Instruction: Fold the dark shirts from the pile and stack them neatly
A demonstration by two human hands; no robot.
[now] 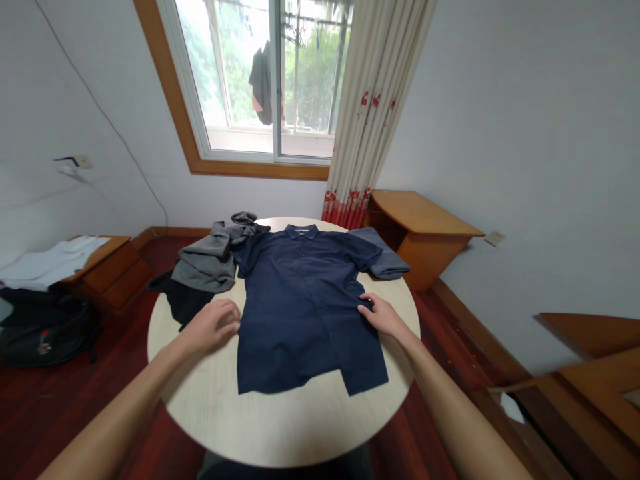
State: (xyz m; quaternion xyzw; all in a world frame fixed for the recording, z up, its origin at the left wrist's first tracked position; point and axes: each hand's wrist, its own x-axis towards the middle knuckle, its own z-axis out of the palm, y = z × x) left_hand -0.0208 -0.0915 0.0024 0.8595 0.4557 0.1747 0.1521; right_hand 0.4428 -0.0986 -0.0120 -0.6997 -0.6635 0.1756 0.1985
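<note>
A dark blue short-sleeved shirt (pixel 305 300) lies spread flat, front up, on a round pale table (pixel 280 427). My left hand (pixel 213 325) rests at the shirt's left side edge with fingers curled onto the fabric. My right hand (pixel 383 315) pinches the shirt's right side edge below the sleeve. Both hands sit about halfway down the shirt.
A heap of grey clothes (pixel 213 257) and a black garment (pixel 183 300) lie at the table's back left. A folded blue-grey garment (pixel 385 257) sits at the back right. A wooden desk (pixel 420 230) stands by the curtain; a low cabinet (pixel 107 267) and black bag (pixel 45 330) are left.
</note>
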